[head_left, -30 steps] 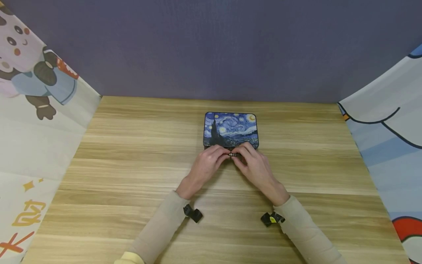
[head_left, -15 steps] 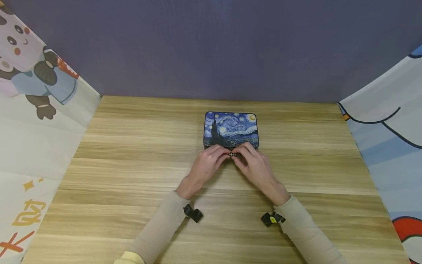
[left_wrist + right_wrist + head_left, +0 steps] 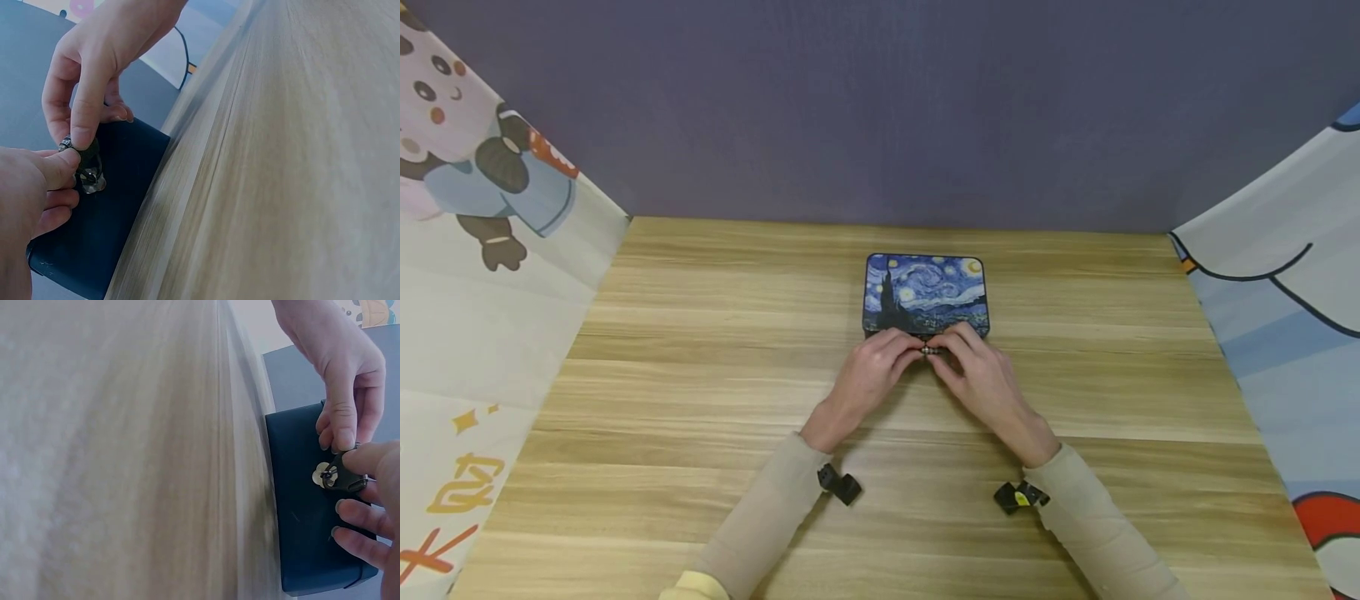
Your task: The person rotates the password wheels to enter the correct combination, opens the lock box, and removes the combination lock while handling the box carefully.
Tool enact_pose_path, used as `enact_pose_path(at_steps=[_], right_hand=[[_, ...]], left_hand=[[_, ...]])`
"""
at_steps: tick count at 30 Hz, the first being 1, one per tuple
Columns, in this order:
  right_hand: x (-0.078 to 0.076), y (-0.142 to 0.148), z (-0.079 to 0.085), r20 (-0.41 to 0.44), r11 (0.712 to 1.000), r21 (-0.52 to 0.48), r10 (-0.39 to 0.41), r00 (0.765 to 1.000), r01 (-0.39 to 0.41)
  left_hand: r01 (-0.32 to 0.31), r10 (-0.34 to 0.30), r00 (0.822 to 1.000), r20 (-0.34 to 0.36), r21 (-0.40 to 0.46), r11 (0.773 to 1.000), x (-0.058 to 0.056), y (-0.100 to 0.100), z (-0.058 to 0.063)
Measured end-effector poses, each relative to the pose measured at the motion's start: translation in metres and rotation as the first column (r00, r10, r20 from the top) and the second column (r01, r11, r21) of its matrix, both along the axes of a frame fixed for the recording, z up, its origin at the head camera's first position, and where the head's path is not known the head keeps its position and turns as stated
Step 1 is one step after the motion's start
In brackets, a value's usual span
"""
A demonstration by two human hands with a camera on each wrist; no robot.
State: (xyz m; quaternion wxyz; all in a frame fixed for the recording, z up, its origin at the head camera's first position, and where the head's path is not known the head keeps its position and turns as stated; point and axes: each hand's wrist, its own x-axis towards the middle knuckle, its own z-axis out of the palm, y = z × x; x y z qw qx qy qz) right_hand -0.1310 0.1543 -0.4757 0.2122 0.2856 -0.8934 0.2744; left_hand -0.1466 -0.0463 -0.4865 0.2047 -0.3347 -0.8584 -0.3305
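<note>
A dark box (image 3: pixel 925 293) with a starry night painting on its lid lies closed on the table. At the middle of its front side, a small dark padlock (image 3: pixel 347 479) hangs by a round metal clasp plate (image 3: pixel 322 475). My left hand (image 3: pixel 871 371) pinches one end of the padlock between thumb and index finger. From the other side, my right hand (image 3: pixel 981 375) pinches it too, thumb and fingertips on its body. In the left wrist view, the fingers partly cover the padlock (image 3: pixel 90 159). Its face cannot be read.
The wood-grain table (image 3: pixel 715 350) stretches around the box. Behind it stands a plain dark blue-grey wall (image 3: pixel 880 108). Cartoon-printed panels (image 3: pixel 490 275) rise at the left and right sides. A small black camera (image 3: pixel 840 485) sits at each wrist.
</note>
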Motion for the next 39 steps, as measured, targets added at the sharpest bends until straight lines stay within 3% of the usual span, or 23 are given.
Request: enact_pose_path(at_steps=[39], right_hand=[[-0.0008,-0.0003,-0.0006,-0.024,1.000,-0.015,0.002,1.000,-0.002]], left_hand=[[-0.014,0.014,1.000,-0.008,-0.001,1.000,0.0010,-0.0006,0.0022]])
